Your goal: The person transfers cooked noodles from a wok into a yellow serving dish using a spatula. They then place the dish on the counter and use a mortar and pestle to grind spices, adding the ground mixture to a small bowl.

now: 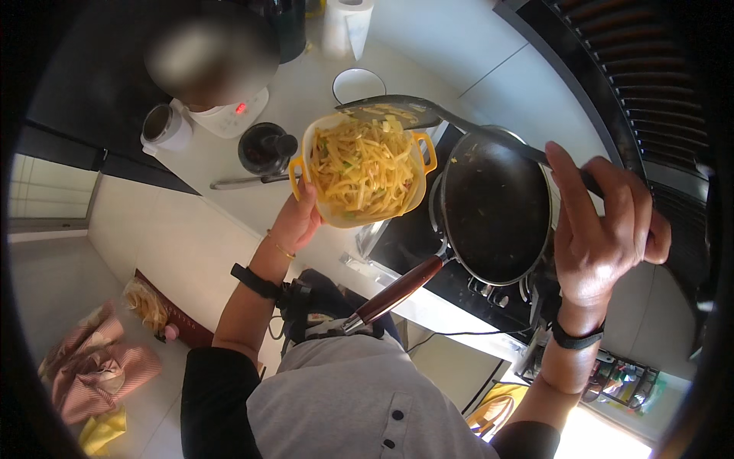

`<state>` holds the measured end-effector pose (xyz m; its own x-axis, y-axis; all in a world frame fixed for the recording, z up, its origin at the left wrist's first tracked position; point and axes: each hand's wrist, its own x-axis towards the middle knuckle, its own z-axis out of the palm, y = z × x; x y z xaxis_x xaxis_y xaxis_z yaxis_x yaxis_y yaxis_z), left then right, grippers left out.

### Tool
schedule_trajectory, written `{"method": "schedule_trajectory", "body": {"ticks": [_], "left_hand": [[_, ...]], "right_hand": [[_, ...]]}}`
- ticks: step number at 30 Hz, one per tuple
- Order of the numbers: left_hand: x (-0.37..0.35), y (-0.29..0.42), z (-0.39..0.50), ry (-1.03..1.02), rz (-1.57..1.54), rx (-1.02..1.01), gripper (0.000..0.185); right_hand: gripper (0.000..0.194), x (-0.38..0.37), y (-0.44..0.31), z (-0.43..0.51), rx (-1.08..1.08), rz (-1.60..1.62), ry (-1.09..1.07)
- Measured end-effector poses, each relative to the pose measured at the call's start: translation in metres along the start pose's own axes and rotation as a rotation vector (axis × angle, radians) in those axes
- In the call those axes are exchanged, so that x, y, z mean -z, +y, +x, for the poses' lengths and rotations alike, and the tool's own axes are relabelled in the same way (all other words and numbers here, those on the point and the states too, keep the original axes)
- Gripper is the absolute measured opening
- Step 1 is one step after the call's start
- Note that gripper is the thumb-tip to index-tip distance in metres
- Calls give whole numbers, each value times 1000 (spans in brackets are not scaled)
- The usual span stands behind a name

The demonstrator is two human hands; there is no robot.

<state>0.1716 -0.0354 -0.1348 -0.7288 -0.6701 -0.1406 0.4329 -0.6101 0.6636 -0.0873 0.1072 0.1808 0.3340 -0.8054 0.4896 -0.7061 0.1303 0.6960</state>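
My left hand [301, 221] grips a handle of a yellow-rimmed dish [425, 154], which is heaped with shredded potato [364, 166] flecked with green. From the right, my right hand [602, 229] holds the long dark handle of a spatula [413, 112]. The spatula's broad blade lies over the dish's far rim, with some shreds stuck on it. Below and right of the blade, a dark wok [498, 206] sits on the gas hob [401, 235], with only small bits of food inside. Its brown handle [401, 290] points toward my body.
Beyond the dish stand a white bowl [359, 86] and a paper towel roll [347, 28]. Left on the counter are a dark lidded jar [265, 149], a knife [241, 183], a white container [166, 129] and an appliance with a lit display [229, 117]. A range hood [648, 74] hangs at right.
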Motion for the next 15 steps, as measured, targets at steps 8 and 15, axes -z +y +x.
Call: {"method": "schedule_trajectory", "body": {"ticks": [8, 15], "left_hand": [[-2, -2, -4, 34, 38, -3, 88], [-1, -11, 2, 38, 52, -20, 88]], "right_hand": [[34, -1, -9, -13, -112, 87, -29], [18, -28, 24, -37, -373, 411, -232]]}}
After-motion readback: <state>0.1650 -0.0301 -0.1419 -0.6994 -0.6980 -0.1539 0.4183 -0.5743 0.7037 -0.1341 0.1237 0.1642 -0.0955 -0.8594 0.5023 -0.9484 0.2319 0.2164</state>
